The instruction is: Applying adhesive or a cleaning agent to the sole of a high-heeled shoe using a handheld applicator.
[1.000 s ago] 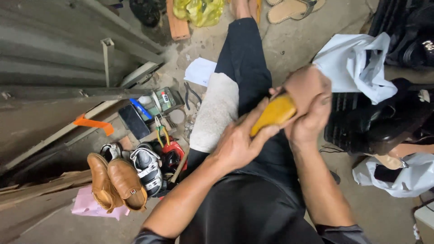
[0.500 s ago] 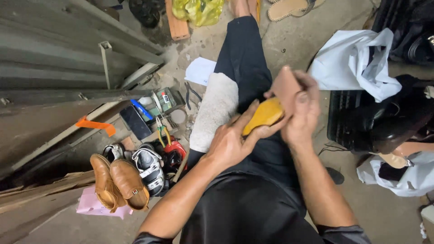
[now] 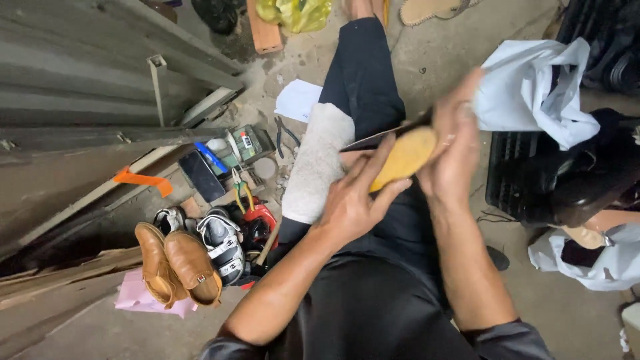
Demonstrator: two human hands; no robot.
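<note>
Though blurred, the right hand (image 3: 453, 150) hides the yellow sole's (image 3: 404, 158) end.

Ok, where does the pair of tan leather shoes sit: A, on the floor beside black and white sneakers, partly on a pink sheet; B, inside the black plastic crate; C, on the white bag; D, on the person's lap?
A: the tan leather shoes lie on the floor, next to the black and white sneakers, over a pink sheet.

Dark flat phone screen (image 3: 201, 175) on the floor, small green labelled box (image 3: 250, 143) just beside it
</note>
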